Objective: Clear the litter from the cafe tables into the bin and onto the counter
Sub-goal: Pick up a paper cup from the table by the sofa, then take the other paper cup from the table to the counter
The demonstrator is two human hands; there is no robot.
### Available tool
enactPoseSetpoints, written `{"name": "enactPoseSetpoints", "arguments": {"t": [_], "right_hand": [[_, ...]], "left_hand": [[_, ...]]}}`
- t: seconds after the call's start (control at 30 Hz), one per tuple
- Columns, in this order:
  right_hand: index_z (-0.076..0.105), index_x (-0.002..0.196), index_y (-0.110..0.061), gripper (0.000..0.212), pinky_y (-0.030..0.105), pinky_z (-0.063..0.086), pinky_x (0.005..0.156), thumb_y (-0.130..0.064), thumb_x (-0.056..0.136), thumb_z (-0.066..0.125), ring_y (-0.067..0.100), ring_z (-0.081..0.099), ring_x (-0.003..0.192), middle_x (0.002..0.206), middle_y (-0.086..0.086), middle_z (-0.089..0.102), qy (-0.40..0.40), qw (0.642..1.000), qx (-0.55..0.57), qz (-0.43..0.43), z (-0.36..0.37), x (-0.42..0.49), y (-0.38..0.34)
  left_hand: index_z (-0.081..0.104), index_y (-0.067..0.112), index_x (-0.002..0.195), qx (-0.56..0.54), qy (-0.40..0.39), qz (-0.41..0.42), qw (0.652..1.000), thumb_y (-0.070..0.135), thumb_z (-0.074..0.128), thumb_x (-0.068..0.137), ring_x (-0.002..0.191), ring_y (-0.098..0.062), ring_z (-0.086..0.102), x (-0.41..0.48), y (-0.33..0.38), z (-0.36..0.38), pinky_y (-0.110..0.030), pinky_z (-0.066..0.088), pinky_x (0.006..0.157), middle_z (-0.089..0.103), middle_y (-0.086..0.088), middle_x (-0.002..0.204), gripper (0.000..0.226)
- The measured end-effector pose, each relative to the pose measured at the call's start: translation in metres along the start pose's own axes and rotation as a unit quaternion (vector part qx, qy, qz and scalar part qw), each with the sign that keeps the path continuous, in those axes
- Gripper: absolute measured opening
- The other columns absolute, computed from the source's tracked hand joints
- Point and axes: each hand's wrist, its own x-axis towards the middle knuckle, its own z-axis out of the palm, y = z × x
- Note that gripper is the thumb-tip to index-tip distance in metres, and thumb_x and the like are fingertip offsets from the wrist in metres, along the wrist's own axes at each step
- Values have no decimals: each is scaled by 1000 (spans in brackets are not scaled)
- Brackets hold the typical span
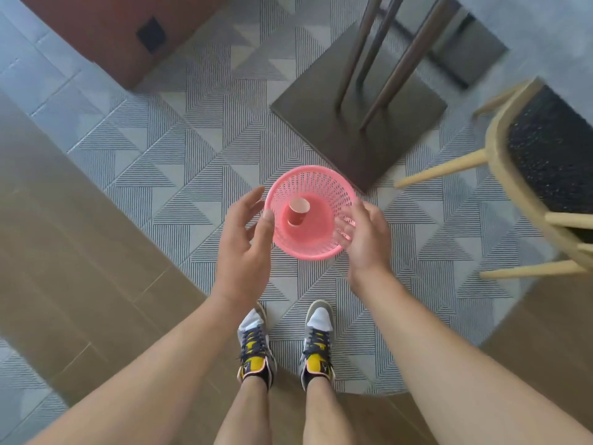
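A pink mesh bin (313, 178) stands on the patterned floor right in front of my feet. Inside it a red paper cup (297, 211) lies tilted on the bin's bottom. My left hand (245, 244) hovers above the bin's left rim with its fingers relaxed and empty. My right hand (365, 239) hovers over the right rim, fingers loosely bent, holding nothing.
A dark square table base (359, 114) with metal legs sits just behind the bin. A wooden chair (526, 175) with a black seat stands at the right. A brown counter wall (106, 36) is at the top left. Wood-look flooring (64, 236) runs along the left.
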Motion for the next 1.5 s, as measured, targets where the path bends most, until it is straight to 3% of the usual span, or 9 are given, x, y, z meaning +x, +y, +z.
{"name": "enactPoseSetpoints", "arguments": {"t": [0.1, 0.2, 0.33, 0.5, 0.77, 1.03, 1.27, 1.4, 1.5], "right_hand": [[68, 113, -32, 19, 30, 58, 83, -46, 101, 62, 14, 75, 107, 122, -1, 74, -39, 997, -2, -61, 5, -32, -46], [69, 116, -31, 30, 27, 58, 85, -50, 94, 60, 15, 73, 113, 122, -1, 74, -74, 990, 0, -118, 9, -66, -93], [68, 122, -32, 45, 42, 55, 105, -61, 88, 60, 16, 70, 119, 118, -9, 76, -127, 974, -6, -188, 9, -117, -148], [66, 129, -29, 50, 53, 47, 116, -60, 91, 56, 12, 66, 126, 126, -9, 74, -190, 952, -34, -236, 4, -181, -200], [62, 138, -23, 55, 48, 49, 116, -57, 97, 51, 11, 63, 131, 134, -8, 71, -282, 919, -44, -272, 0, -271, -256], [63, 136, -29, 50, 44, 50, 115, -59, 98, 51, 8, 63, 130, 133, -14, 69, -383, 871, -71, -299, 39, -348, -279], [65, 132, -21, 55, 47, 50, 114, -56, 92, 54, 13, 65, 127, 130, -5, 71, -483, 822, -68, -293, 79, -441, -270], [63, 133, -14, 62, 51, 49, 114, -57, 89, 54, 22, 64, 130, 135, 8, 69, -542, 788, -76, -282, 93, -505, -242], [64, 129, -17, 54, 54, 48, 113, -54, 90, 57, 27, 63, 131, 133, 8, 70, -592, 753, -93, -271, 95, -561, -210]], "left_hand": [[53, 27, 139, -19, 11, 13, 1000, 34, 52, 100, 131, -2, 58, -4, 39, -4, -9, 45, 100, 59, 3, 142, 40], [52, 26, 140, -30, 18, 32, 999, 32, 52, 100, 137, -11, 56, -10, 81, -8, -14, 45, 106, 57, -4, 147, 41], [53, 19, 144, -55, 38, 56, 996, 33, 52, 101, 137, -13, 56, -28, 141, -16, -30, 47, 114, 57, -7, 148, 46], [53, 19, 142, -90, 69, 87, 990, 44, 51, 97, 136, -14, 57, -65, 211, -27, -45, 48, 116, 58, -6, 147, 52], [52, 21, 144, -117, 129, 128, 976, 42, 50, 99, 139, -17, 57, -132, 299, -60, -55, 46, 116, 60, 6, 146, 49], [53, 27, 141, -120, 244, 161, 949, 45, 49, 99, 141, -21, 55, -186, 349, -136, -58, 43, 118, 59, -2, 148, 45], [53, 32, 137, -115, 355, 177, 911, 48, 47, 98, 137, -16, 59, -262, 363, -210, -48, 49, 115, 65, 10, 139, 43], [53, 32, 137, -108, 423, 174, 883, 50, 46, 97, 138, -15, 57, -327, 352, -250, -50, 47, 116, 59, 6, 144, 44], [53, 35, 137, -97, 477, 166, 857, 51, 45, 98, 140, -13, 56, -391, 339, -276, -49, 47, 117, 59, 5, 147, 43]]}}
